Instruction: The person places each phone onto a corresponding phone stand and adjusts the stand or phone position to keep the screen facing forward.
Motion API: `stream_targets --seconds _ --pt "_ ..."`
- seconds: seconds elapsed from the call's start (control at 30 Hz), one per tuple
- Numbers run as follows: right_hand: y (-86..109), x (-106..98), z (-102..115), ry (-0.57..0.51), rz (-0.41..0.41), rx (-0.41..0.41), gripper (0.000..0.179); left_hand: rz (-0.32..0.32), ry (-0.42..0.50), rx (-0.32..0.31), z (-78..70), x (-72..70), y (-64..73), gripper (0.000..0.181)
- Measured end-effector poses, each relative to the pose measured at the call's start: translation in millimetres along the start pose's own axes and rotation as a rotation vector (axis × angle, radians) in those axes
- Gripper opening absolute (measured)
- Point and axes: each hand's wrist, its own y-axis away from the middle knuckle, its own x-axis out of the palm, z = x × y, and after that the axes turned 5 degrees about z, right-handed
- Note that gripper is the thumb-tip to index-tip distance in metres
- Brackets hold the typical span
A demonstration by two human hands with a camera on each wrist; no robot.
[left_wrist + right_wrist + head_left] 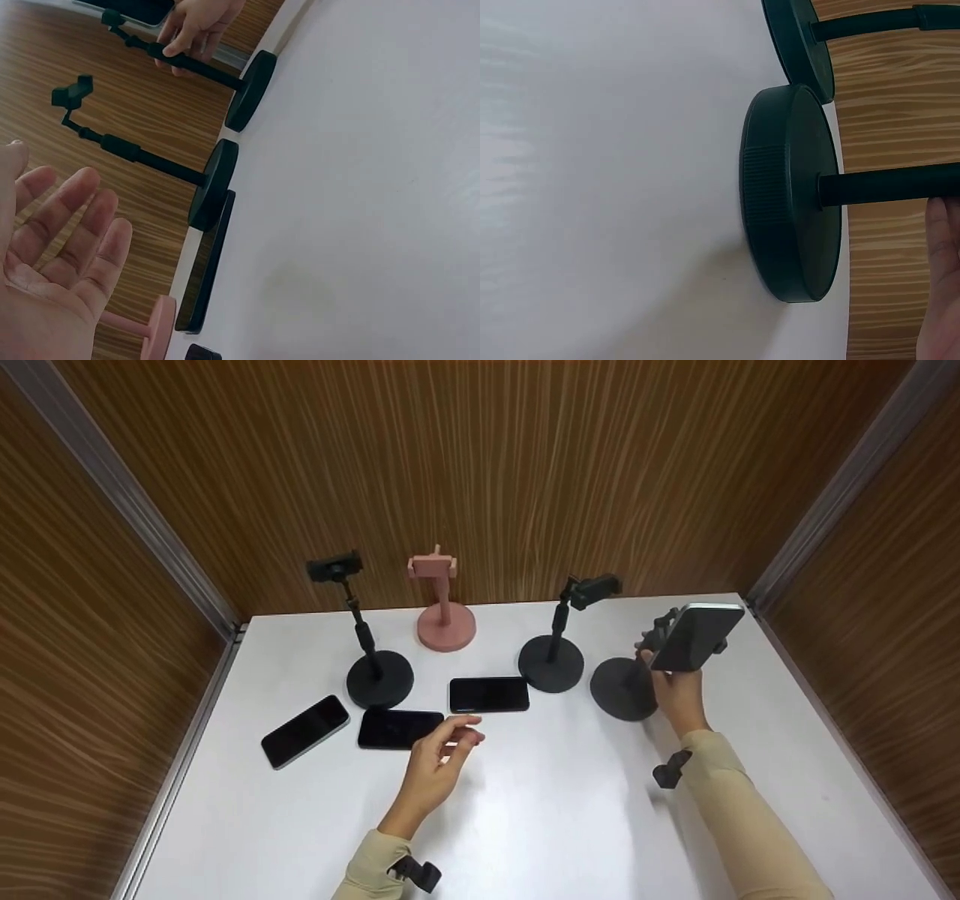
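At the right of the head view, my right hand (681,697) grips the pole of a black phone stand (624,690). A smartphone (697,637) sits tilted in the holder on top of that stand, hiding part of the hand. The left wrist view shows the fingers of that hand (201,28) wrapped around the pole, above the round base (253,91). My left hand (433,772) hovers with relaxed, bent fingers and holds nothing. It is nearest to a dark-screened smartphone (396,729) lying flat, which it partly overlaps in the head view.
Another smartphone (489,694) lies in the middle and one (304,731) lies slanted at the left. Behind them stand a black phone stand (380,680), a pink phone stand (446,628) and another black one (551,664). Wood-grain panels (487,480) enclose the white table (540,810).
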Motion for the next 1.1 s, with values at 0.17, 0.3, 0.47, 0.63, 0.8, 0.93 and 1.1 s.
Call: stream_targets --seconds 0.17,0.3,0.47,0.63,0.8,0.93,1.1 --pt "-1.4 -5 -2 0.031 0.021 0.021 0.031 -0.021 -0.02 0.008 4.4 -2.5 3.7 0.019" --pt "-2.9 -6 0 0.031 0.046 0.062 0.037 -0.02 -0.031 0.005 6.2 -4.2 5.5 0.02" --pt "0.3 -11 20 -0.016 0.024 0.106 0.035 -0.018 -0.026 -0.002 6.9 -5.1 6.9 0.023" --pt "-2.0 -19 27 -0.023 0.048 0.155 0.036 -0.014 -0.016 -0.012 8.5 -6.7 7.9 0.024" --pt "-9.7 -24 31 -0.039 0.108 0.205 0.044 -0.011 -0.003 -0.02 10.0 -8.5 8.3 0.023" --pt "-12.5 -24 30 -0.045 0.117 0.218 0.045 -0.016 -0.006 -0.028 11.1 -10.1 10.4 0.023" --pt "-15.2 -26 25 -0.054 0.103 0.21 0.044 -0.02 -0.024 -0.041 12.4 -10.8 12.5 0.024"
